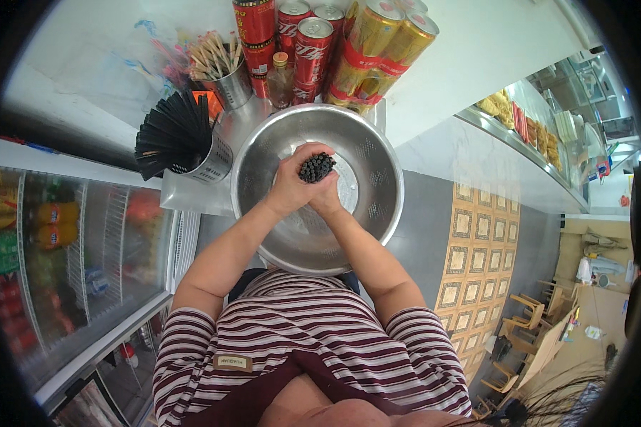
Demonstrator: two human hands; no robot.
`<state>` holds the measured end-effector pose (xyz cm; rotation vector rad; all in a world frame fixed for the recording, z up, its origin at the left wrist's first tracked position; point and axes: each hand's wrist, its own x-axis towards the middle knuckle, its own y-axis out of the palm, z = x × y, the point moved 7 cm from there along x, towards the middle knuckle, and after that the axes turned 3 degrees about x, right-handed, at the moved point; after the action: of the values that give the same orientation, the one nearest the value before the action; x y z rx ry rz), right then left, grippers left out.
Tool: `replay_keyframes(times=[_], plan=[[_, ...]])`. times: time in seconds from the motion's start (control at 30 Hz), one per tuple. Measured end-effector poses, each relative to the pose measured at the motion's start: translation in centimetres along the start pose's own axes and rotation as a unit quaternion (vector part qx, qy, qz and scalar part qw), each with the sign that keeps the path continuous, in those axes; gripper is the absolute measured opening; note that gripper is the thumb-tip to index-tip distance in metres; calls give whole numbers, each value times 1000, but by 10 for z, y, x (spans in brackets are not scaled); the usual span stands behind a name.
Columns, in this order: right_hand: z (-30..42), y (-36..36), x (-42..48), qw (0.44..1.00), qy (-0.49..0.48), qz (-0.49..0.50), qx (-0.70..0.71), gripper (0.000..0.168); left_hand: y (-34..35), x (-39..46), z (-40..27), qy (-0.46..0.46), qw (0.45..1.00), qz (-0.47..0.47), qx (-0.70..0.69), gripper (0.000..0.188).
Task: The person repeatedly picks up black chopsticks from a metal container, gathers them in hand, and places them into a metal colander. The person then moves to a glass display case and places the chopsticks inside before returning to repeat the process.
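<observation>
Both hands close around a bundle of thin black chopsticks (317, 167), held over a large stainless steel colander (376, 213). My left hand (289, 184) wraps the bundle from the left, fingers curling over the far side. Against its lower right side presses my right hand (327, 196), partly hidden behind the left. The chopsticks' ends point up toward me; their lower parts are hidden by the hands. Perforations mark the colander's wall. Left of it, a perforated metal holder (212, 163) stands tilted in view, packed with more black chopsticks (173, 133) that fan outward.
Behind the colander stand red drink cans (313, 48), shrink-wrapped gold cans (376, 40), a small glass bottle (280, 85) and a metal cup (234, 88) of wrapped wooden sticks. A glass-door drinks fridge (101, 251) is at left. Wooden chairs (526, 309) stand far right.
</observation>
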<state>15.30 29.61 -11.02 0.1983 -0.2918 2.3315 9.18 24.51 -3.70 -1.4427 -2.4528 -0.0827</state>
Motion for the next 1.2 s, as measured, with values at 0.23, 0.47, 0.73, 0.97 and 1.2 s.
replay_keyframes(times=[0.23,0.47,0.73,0.97,1.2], plan=[[0,0,3,1000,0,-1,-5,43,-1,1,-8,34,999,-18,-31,44],[6,-3,6,1000,8,15,-13,46,0,3,-1,-4,999,-26,24,31],[68,16,25,979,-20,200,-44,55,-38,0,-46,-31,979,-179,-93,18],[136,74,-2,887,19,426,-176,44,-101,-80,-52,-55,800,-415,-429,22],[144,210,-125,746,130,649,-68,35,-174,-259,-70,-33,712,-552,-433,27]])
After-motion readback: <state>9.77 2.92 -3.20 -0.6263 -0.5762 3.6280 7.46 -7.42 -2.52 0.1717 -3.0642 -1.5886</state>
